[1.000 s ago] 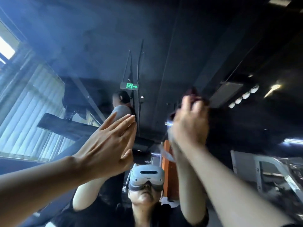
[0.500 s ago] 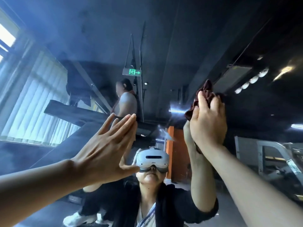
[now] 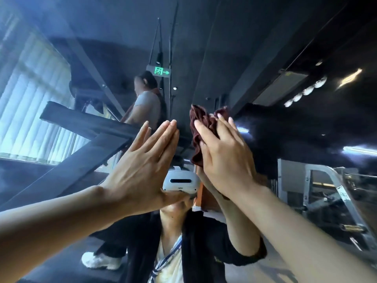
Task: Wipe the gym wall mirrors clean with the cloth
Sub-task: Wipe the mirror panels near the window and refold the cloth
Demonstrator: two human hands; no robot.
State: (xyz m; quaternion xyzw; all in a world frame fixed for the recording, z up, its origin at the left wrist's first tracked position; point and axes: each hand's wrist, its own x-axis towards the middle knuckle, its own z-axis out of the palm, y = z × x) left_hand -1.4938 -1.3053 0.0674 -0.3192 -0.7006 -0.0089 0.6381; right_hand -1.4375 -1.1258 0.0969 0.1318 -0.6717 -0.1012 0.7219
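The wall mirror [image 3: 214,48] fills the whole view and reflects the dark gym ceiling and my own figure. My right hand [image 3: 224,158] presses a crumpled dark red cloth [image 3: 201,127] flat against the glass, fingers fairly straight over it. Beside it, my left hand [image 3: 142,166] lies flat on the mirror with its fingers straight and together, holding nothing. The two hands are close, a narrow gap apart.
In the reflection a person in a grey top [image 3: 145,105] stands on a treadmill [image 3: 85,121] behind me, under a green exit sign [image 3: 161,71]. Window blinds [image 3: 30,111] glow at the left. Metal gym equipment [image 3: 336,193] shows at the right.
My right hand has slid the cloth leftward and slightly down on the glass, ending close to my left hand. The view has tilted a little lower.
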